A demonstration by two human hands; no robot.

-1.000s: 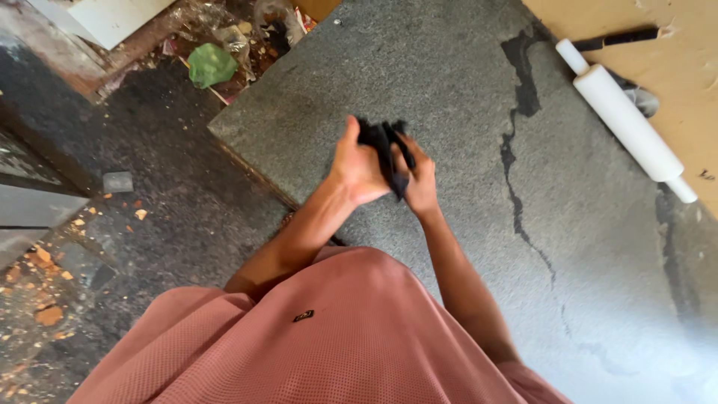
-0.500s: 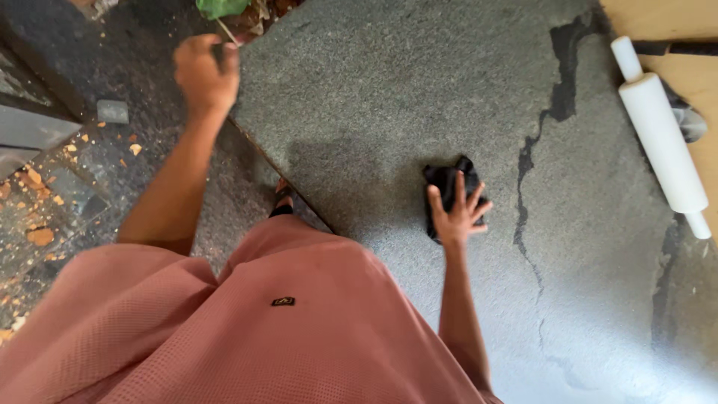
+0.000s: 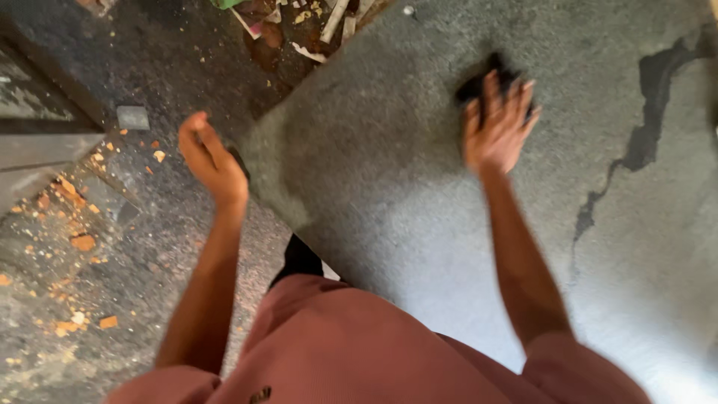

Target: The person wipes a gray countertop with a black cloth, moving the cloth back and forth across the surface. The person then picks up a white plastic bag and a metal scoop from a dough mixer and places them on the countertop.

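Observation:
My right hand (image 3: 497, 127) lies flat, fingers spread, on a black cloth (image 3: 479, 82) pressed against a grey stone slab (image 3: 419, 217). The cloth mostly hides under the palm; only its dark far edge shows. My left hand (image 3: 209, 161) hangs in the air off the slab's left corner, fingers loosely curled, holding nothing. My pink shirt (image 3: 351, 352) fills the bottom of the view. The picture is blurred by motion.
A dark crack (image 3: 636, 150) runs down the slab's right side. Left of the slab is gritty ground with orange crumbs (image 3: 82, 243) and a small grey block (image 3: 133, 117). Rubble and scraps (image 3: 299, 22) lie past the slab's far corner. A dark ledge (image 3: 45, 127) stands at left.
Both hands held the cloth together a second ago. The left hand let go and swung out left, then lowered. The right hand pushed the cloth farther across the slab.

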